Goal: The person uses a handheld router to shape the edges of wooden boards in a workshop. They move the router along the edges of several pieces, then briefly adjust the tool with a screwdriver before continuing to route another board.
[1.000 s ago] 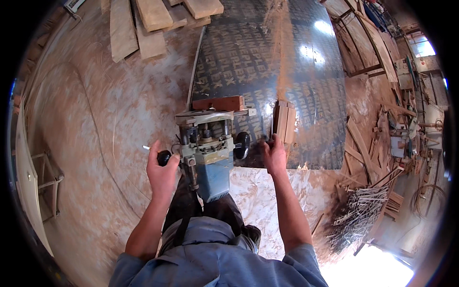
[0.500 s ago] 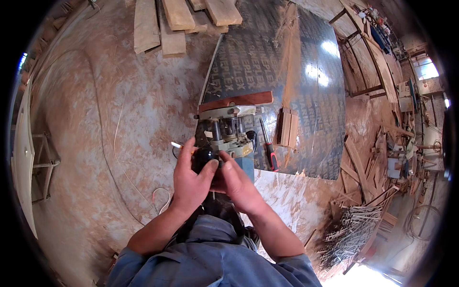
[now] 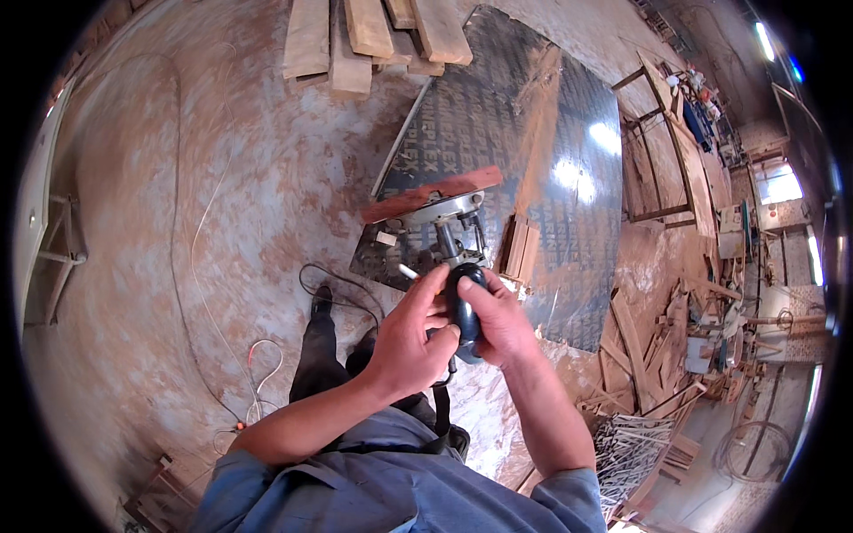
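A plunge router (image 3: 463, 306) is in both my hands, its body toward me and its pale metal base pointing away. My left hand (image 3: 404, 342) has its fingers closed against the side of the dark body, with a white cigarette (image 3: 408, 271) between two of them. On the other side, my right hand (image 3: 505, 324) wraps round the body, thumb on top. A reddish wood strip (image 3: 449, 186) lies along the far side of the base. The lower part of the router is partly hidden by my fingers.
Beneath the router lies a large black printed board (image 3: 577, 258) with sawdust and a small stack of wood strips (image 3: 521, 249). Planks (image 3: 353, 53) sit beyond. Cords (image 3: 204, 355) trail over the left floor; scrap wood (image 3: 635, 355) lies at the right.
The router has tilted and swung to the right, its body now higher in my hands. Both hands have shifted right along with it. The red-handled screwdriver is no longer visible.
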Available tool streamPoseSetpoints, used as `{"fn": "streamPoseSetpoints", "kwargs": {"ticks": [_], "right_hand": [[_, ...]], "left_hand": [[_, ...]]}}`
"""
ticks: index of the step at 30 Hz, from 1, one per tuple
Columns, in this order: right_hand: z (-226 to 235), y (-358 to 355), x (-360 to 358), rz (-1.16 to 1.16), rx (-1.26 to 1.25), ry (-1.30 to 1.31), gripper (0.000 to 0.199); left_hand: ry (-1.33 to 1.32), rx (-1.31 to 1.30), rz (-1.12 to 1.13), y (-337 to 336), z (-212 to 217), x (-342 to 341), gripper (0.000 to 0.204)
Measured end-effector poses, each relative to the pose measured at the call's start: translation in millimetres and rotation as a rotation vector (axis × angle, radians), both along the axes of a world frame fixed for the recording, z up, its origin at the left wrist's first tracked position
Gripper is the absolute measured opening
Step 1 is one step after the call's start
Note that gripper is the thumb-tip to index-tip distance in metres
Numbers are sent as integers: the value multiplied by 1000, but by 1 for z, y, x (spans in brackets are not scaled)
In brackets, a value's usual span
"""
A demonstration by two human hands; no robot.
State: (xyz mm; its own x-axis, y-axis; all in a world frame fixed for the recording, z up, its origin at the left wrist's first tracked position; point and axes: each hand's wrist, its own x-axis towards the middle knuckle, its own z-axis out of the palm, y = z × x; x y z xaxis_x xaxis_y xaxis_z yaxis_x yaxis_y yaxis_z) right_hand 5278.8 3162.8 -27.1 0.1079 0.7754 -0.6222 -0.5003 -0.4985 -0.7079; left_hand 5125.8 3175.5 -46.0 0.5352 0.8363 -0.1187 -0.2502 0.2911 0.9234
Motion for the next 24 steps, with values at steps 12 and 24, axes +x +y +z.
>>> {"fn": "streamPoseSetpoints", "kwargs": {"ticks": [12,24], "right_hand": [[6,-4,24,12,-121,-137,44],[-1,-52,24,7,-93,-83,46]], "left_hand": [[-580,159,-686,-5,105,-167,102],[-1190,84,-503,-87,102,-165,120]]}}
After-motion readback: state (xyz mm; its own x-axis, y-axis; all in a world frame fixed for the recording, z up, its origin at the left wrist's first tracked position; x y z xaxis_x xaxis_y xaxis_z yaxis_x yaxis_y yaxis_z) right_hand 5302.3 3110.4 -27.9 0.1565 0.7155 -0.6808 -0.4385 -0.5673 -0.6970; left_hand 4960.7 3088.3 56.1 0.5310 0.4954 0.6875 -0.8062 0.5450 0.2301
